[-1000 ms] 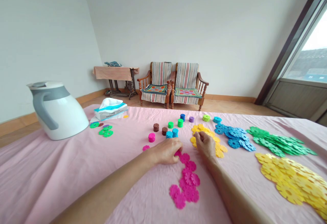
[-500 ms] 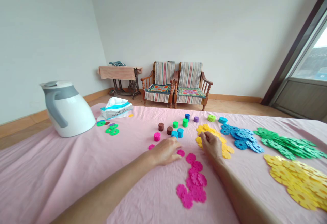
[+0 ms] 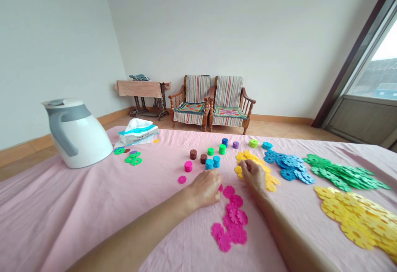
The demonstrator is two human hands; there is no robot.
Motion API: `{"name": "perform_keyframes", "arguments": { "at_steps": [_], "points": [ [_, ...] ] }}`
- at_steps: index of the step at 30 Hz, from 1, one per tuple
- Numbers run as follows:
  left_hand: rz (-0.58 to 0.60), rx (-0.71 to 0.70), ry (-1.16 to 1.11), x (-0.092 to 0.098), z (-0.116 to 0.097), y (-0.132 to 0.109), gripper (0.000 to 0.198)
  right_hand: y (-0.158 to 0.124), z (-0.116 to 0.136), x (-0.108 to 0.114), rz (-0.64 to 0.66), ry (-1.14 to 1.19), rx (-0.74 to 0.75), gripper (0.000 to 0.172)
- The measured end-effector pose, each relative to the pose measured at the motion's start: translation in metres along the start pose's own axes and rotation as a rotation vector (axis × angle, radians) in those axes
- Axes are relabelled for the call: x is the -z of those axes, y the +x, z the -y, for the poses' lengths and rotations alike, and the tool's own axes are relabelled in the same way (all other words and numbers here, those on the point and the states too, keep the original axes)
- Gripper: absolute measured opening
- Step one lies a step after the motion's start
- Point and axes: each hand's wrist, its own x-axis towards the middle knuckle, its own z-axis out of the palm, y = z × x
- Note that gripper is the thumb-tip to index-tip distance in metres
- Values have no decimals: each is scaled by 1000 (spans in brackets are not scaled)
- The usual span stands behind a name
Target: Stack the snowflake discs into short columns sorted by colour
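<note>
My left hand (image 3: 207, 188) is low over the pink cloth with its fingers curled together. At its fingertips the edge of a pink flower-shaped disc (image 3: 221, 188) shows, the rest being hidden by the fingers. My right hand (image 3: 253, 174) is closed in a pinch beside and partly over a spread of yellow flower-shaped discs (image 3: 271, 183); what its fingers hold is hidden. Loose pink discs (image 3: 235, 218) lie nearer to me, between my forearms. Two short light-blue stacks (image 3: 216, 161) stand just beyond my left hand, and one pink disc (image 3: 182, 179) lies to its left.
Small stacks in brown (image 3: 193, 154), pink (image 3: 188, 166), green (image 3: 222, 149) and purple (image 3: 236, 144) stand farther back. Blue (image 3: 290, 166), green (image 3: 344, 174) and yellow (image 3: 356, 218) disc piles cover the right. A white jug (image 3: 85, 139) and tissue box (image 3: 139, 134) stand left.
My left hand's fingers have curled in over the single pink disc, which is now mostly covered. My right hand stays pinched by the yellow discs. The whole view has shifted slightly.
</note>
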Motion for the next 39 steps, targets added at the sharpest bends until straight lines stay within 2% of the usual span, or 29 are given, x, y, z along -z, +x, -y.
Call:
{"name": "perform_keyframes", "arguments": {
  "at_steps": [4, 9, 12, 15, 22, 33, 36, 39],
  "points": [
    [-105, 64, -121, 11, 8, -16, 10, 0, 1, 1, 13, -14, -2, 41],
    [-249, 231, -235, 34, 48, -52, 18, -1, 2, 2, 44, -2, -16, 40],
    [-238, 303, -240, 37, 68, -68, 16, -1, 1, 0, 41, -16, -7, 39],
    [-187, 316, -209, 33, 75, -72, 17, -1, -1, 0, 41, -37, 6, 40],
    [-145, 307, -158, 25, 74, -69, 19, -1, -2, -1, 42, -51, 27, 39],
    [-124, 317, -117, 23, 75, -69, 11, -1, -2, -2, 53, -60, 28, 38],
    [-173, 315, -102, 28, 69, -70, 16, -1, 0, -1, 48, -65, 24, 39],
    [-243, 266, -186, 34, 52, -65, 19, -1, 1, 0, 40, -52, 15, 39]
  ]
}}
